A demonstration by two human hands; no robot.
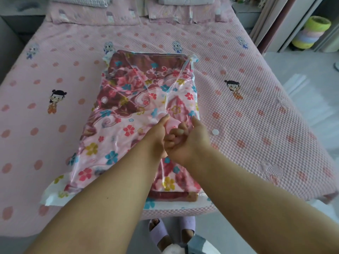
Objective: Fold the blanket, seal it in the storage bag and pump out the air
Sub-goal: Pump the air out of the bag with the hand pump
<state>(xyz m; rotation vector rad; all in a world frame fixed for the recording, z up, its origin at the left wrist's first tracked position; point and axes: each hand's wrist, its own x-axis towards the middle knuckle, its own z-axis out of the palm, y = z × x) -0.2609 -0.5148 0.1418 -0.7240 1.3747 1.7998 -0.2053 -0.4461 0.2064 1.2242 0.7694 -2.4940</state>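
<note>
While the folded blanket lay inside the clear storage bag on the pink bedspread, the left hand and right hand pinched a pink piece on the bag; a white cap sat just beside.

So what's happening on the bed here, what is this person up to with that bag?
A person stands at the foot of the bed, working on a clear storage bag that already holds the folded floral blanket. Both hands meet on top of the bag near its middle: the left hand and right hand pinch something small and pink there, possibly the air valve, though that is hard to tell. A small white round piece lies on the bed just right of the bag.
</note>
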